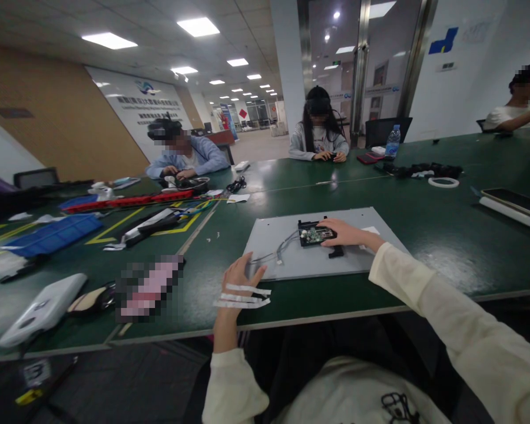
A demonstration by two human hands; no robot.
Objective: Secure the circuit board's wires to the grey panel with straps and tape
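Observation:
A grey metal panel [300, 265] lies flat on the green table [424, 235] in front of me. A small black module with a green circuit board [314, 234] sits on the panel, with thin wires [276, 252] running left from it. My right hand [344, 232] rests on the module's right side, fingers curled against it. My left hand [238, 277] hovers at the panel's near left corner, fingers spread. Strips of white tape [242, 297] hang off its fingers.
Three other people sit at the table's far and left sides. A blue tray [53, 234], red bar [128, 201], white device [44, 309], water bottle [393, 142], tape ring [443, 182] and a flat white-edged unit [512, 206] lie around.

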